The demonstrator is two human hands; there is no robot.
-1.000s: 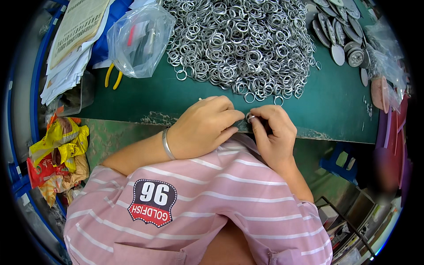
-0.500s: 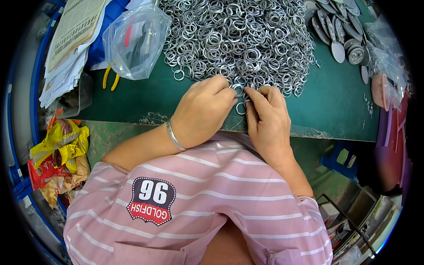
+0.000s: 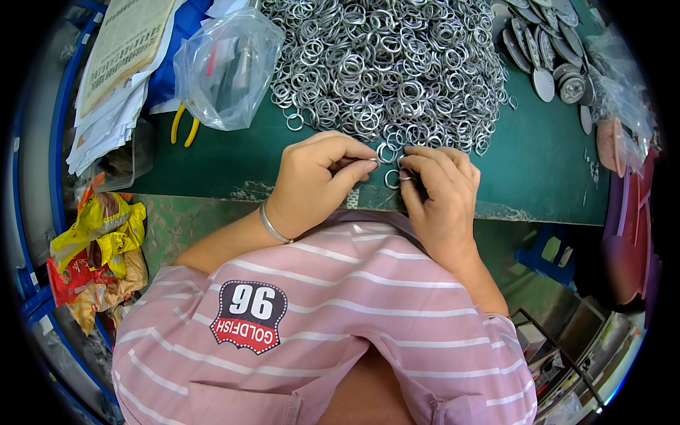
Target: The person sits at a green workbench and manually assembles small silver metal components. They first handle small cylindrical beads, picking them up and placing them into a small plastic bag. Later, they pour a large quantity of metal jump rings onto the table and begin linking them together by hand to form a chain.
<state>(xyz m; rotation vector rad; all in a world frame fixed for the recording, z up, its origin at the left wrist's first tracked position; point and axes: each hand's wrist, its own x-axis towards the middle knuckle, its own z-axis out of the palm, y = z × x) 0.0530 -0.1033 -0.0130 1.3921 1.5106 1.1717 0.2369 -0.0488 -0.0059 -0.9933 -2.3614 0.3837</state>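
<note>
Ring [image 3: 392, 178] now hangs between both hands' fingers [image 3: 368, 164], pulled nearer the table edge [image 3: 538, 212].

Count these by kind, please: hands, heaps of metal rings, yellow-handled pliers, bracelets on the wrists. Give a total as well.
Hands: 2, the left hand and the right hand
Heap of metal rings: 1
Yellow-handled pliers: 1
Bracelet: 1, on the left wrist
Total: 5

A green work table [image 3: 545, 166] with a worn, chipped front edge fills the upper view under even, bright light. Below it lies a mottled green floor [image 3: 177, 223]. A blue stool [image 3: 549, 251] stands at the right.
</note>
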